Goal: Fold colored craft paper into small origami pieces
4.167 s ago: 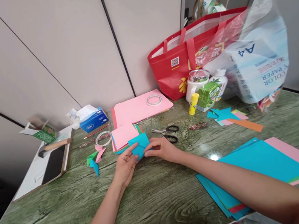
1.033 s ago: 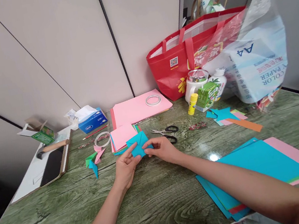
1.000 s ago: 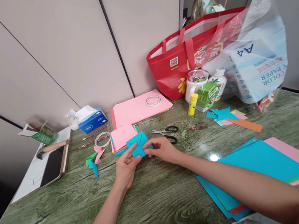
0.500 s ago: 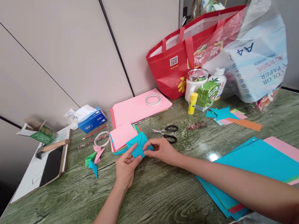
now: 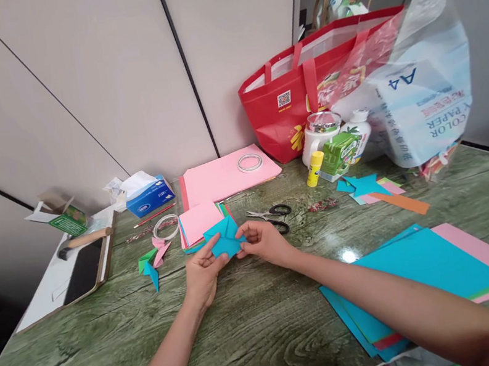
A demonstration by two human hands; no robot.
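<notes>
1. Left hand (image 5: 202, 274) and right hand (image 5: 264, 244) are over the green wood-grain table (image 5: 253, 344), well in from its near edge. That edge slants away under the right forearm, and the table's left edge is way out past the left hand.

2. As for room, there's a wide stretch of wood grain on the near side of the 2 hands, between the forearms. Right forearm passes over a stack of big sheets (image 5: 419, 272), mostly blue with some pink.

3. Tighter on the far side: scissors (image 5: 268, 214) lie just beyond the right hand, and a pile of small squares (image 5: 202, 222), pink on top, is just past the left fingertips. Some folded pieces (image 5: 160, 251) in pink, green and blue sit left of the left hand, with a tape roll (image 5: 167, 238) behind them.

4. Pose-wise, the left hand has the paper's left side gripped between thumb and fingers. Right hand pinches the right corner with thumb and index finger, its other fingers curled.

5. Folded blue paper (image 5: 226, 236) is right between the 2 hands, smallish and tilted, with overlapping flaps and slanting fold lines. Can't tell if it touches the table or the pile behind.
</notes>
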